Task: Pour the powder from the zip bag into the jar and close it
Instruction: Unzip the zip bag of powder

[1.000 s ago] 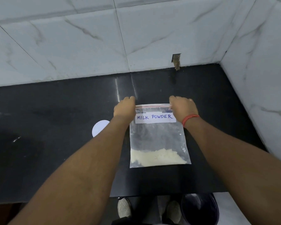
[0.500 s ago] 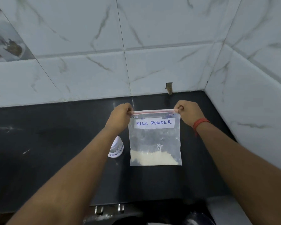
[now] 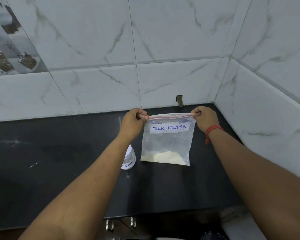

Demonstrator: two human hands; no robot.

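Zip bag point(image 3: 168, 141): clear, held upright above the black counter point(image 3: 50, 161), at 12 o'clock from the wearer; red-striped seal along its top edge; white label reads "MILK POWDER".
Powder point(image 3: 164, 157): pale, heaped in the bag's bottom.
Left hand point(image 3: 132, 121): pinched closed on the bag's top corner at 9 o'clock.
Right hand point(image 3: 205, 118): pinched closed on the opposite top corner at 3 o'clock; red thread band point(image 3: 212, 130) at the wrist.
Jar point(image 3: 129, 159): clear, labelled, standing on the counter just beside the bag's lower corner at 8 o'clock, partly hidden by the left forearm; lid state cannot be told.
Surroundings: marbled wall tiles point(image 3: 171, 49) at 12 and 3 o'clock.
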